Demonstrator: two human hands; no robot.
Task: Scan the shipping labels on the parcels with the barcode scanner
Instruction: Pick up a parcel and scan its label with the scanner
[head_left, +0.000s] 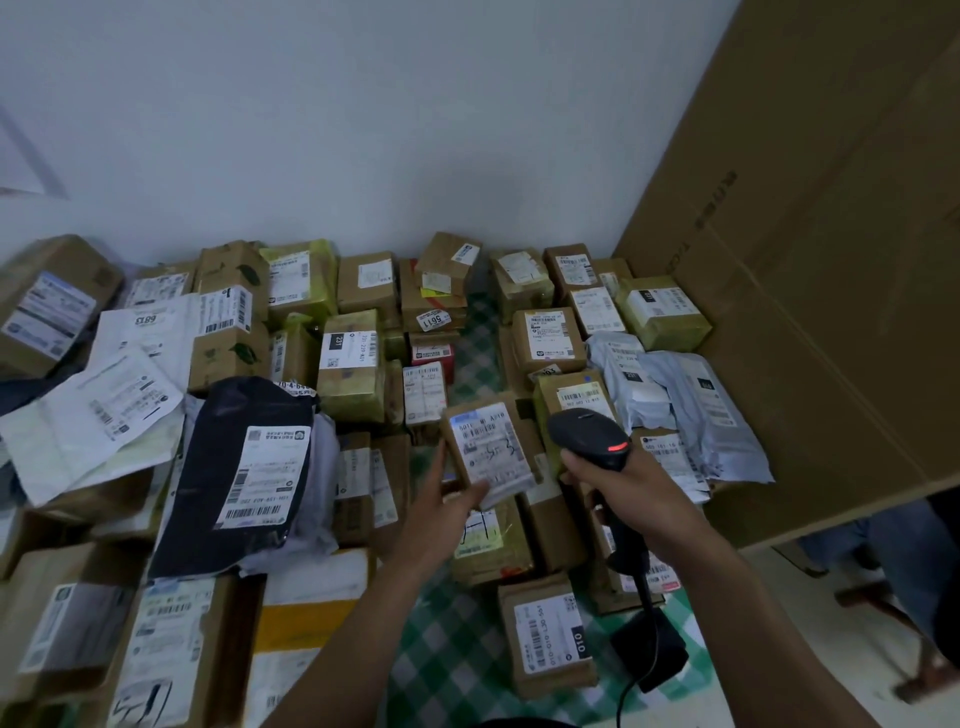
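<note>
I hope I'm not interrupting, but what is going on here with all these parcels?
A person is scanning shipping labels. The left hand holds a small brown parcel tilted up, its shipping label facing the camera. The right hand grips a black barcode scanner, its red light lit, just beside that parcel. Many other labelled parcels lie crowded on the green checked cloth.

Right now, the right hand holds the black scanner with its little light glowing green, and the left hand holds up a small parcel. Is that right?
Not quite. The head view shows the light on the scanner glowing red, not green. The rest holds: the right hand grips the black scanner and the left hand holds up a small parcel.
</note>
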